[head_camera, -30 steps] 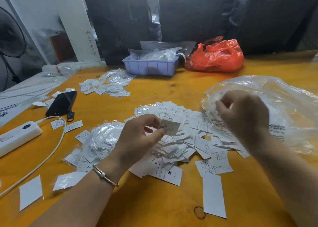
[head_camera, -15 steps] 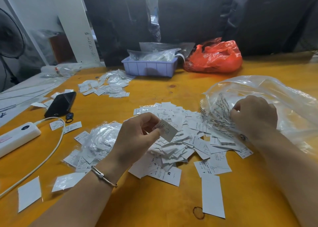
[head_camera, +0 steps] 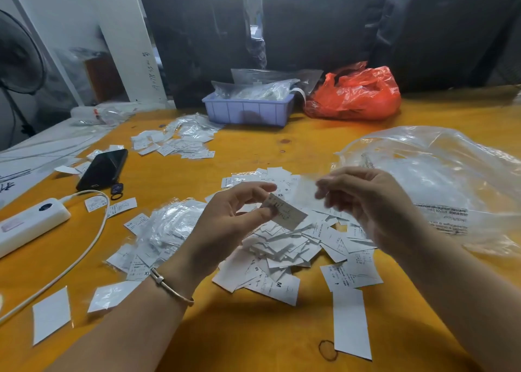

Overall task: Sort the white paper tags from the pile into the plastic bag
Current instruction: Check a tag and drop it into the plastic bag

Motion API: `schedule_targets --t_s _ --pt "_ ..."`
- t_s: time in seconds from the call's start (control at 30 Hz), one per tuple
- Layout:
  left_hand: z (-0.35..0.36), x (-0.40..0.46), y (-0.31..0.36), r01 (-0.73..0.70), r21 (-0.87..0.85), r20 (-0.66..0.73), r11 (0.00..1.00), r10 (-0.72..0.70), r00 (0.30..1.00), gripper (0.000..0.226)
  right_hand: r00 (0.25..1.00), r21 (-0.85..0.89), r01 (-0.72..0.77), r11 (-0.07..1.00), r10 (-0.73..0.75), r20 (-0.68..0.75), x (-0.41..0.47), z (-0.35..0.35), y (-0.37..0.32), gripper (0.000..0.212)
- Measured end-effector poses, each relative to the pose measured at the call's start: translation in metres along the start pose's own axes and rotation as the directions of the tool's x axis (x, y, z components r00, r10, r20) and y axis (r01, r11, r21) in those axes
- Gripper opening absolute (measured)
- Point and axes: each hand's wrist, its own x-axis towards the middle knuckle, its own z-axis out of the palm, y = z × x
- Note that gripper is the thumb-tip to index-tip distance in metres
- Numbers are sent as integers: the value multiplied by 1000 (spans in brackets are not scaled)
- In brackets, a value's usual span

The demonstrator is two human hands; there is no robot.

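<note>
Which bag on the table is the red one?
The red bag at the table's far edge, right of the purple tray. The big bag by the right hand is clear and see-through instead.

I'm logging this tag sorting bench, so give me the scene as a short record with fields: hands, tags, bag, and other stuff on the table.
left hand: left hand pinches one white tag above the pile
right hand: right hand raised beside the tag, fingers loosely curled and blurred; grip unclear
pile: loose white tags heaped on the yellow table
bag: clear plastic bag lying right of the pile
other items: black phone, white power strip, purple tray, red bag
</note>
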Motion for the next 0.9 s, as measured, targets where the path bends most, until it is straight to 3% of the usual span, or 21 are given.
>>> schedule_targets --t_s 0.1,0.2,0.33,0.43,0.5,0.63,0.73,0.83,0.9 --pt "-3 0 0 43 -155 88 987 -30 996 7 990 60 -39 997 30 138 -3 11 3 4" --pt "-4 -1 0 51 -211 175 976 -14 985 6 983 -6 -30 1000 30 179 -5 14 6 13" --pt "-1 -2 1 23 -158 118 987 -5 993 14 991 -90 19 996 -6 137 -6 15 8 20" --pt "0 -2 1 -6 -147 68 989 16 998 14 988 -118 142 983 -135 72 -7 13 5 21" --pt "-1 -1 1 -14 -157 43 988 21 999 17 982 -199 175 964 -157 106 -8 13 0 8" --pt "0 -2 2 -37 -141 69 989 47 996 19 974 -398 192 897 -125 188 -13 19 -1 23" --pt "-1 -2 2 -33 -137 28 990 37 999 13 974 -296 227 928 -218 65 -11 21 0 9" --pt "-4 0 1 -64 -140 -61 988 56 997 12 942 -194 231 953 -269 -200 -6 11 2 10" --pt "-6 0 2 -81 -194 -91 978 64 994 18 929 -195 225 955 -271 -253 -5 5 2 9"
